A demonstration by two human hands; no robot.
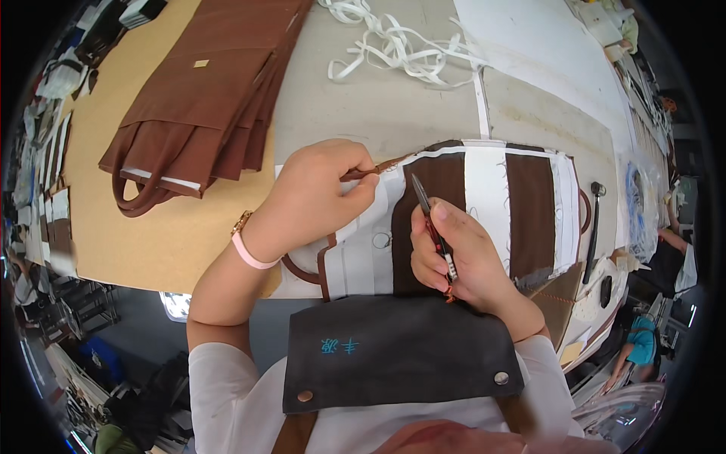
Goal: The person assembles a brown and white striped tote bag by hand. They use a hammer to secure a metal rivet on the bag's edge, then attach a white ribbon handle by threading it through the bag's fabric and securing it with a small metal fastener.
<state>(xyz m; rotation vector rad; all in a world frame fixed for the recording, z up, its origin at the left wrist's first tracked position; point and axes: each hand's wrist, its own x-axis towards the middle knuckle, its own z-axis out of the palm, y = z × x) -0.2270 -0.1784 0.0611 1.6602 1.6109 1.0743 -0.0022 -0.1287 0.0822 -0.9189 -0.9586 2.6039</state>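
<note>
In front of me on the table lies a bag piece (484, 204), inner side up, with white and dark brown bands, white tape along its edge and frayed threads. My left hand (325, 185) pinches the brown edging (361, 175) at its upper left corner between thumb and fingertips. My right hand (465, 253) is closed round a slim pointed tool (421, 195) with a steel blade and a dark handle marked with red; whether it is a knife or snips I cannot make out. Its tip points away from me, just above the piece. Brown handles (301, 272) show at both ends.
A stack of brown leather bags (197, 98) with handles lies at the far left. Tangled white tape (401, 49) is heaped at the back. A black-handled hammer (594, 227) lies to the right. Another person in teal (639, 344) is at the far right.
</note>
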